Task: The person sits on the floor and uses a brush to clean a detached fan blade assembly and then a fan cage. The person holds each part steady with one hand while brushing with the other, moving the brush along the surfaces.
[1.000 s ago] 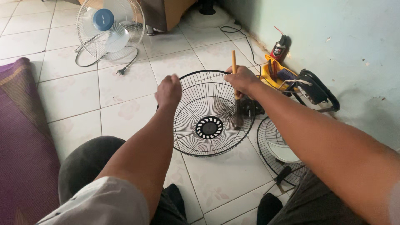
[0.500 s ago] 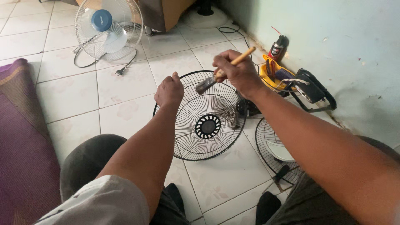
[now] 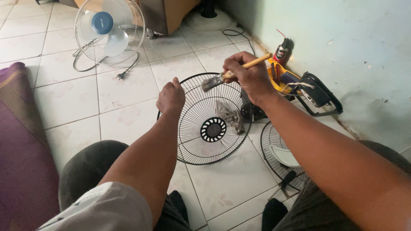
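With the left hand point(image 3: 171, 97) gripping the rim of the fan grille point(image 3: 210, 119) propped on the floor and the right hand point(image 3: 248, 75) clenched round the paintbrush point(image 3: 233, 72), short strokes along the wires probably work best.

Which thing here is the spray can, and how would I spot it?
Look along the pale green wall on the right, down to where it meets the tiled floor. The spray can stands upright there, just beyond the yellow tray of tools. It alone is red and black, with a thin red straw sticking up.
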